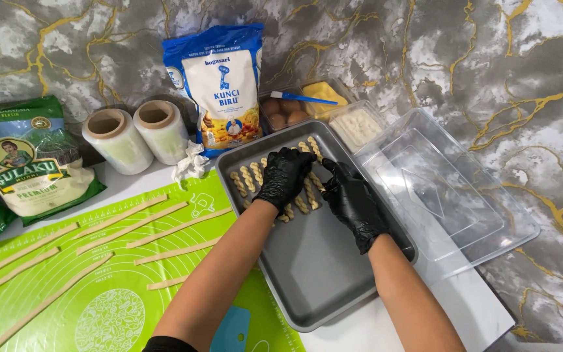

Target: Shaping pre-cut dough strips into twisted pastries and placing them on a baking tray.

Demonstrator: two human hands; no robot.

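forearms reach from the bottom edge over the green mat (112, 287) with its dough strips (131, 225) to the grey baking tray (314, 274). both gloved, left hand (285, 176) and right hand (353, 202) curl fingertips onto the twisted dough sticks (247, 179) at the tray's far end; whether they pinch one, cannot tell. sticks look soft, easily deformed: lift by both ends.

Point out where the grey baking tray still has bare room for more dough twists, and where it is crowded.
The near half of the baking tray, between both wrists and the front rim, is bare. The far left corner is crowded: dough twists lie in a row there, with the left hand and right hand over them.
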